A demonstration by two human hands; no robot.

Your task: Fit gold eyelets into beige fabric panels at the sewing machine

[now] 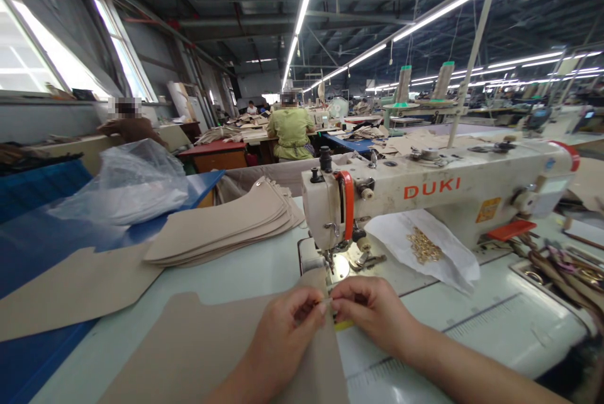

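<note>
In the head view, my left hand (290,322) and my right hand (370,309) meet just in front of the sewing machine's needle area (337,265). Thumb and fingers of each are pinched together on a small pale strip (326,300) that spans the gap between them; its exact kind is too small to tell. Beneath my left hand lies a flat beige cut panel (217,335), its edge running up to the presser foot. The white sewing machine (387,187) with an orange guard stands right behind my hands.
Stacked beige panels (226,224) lie left of the machine, with another panel (80,287) overlapping the blue table. Small gold metal pieces (425,245) rest on white paper (391,234) under the machine arm. A clear plastic bag (136,184) sits farther left. Two people work ahead.
</note>
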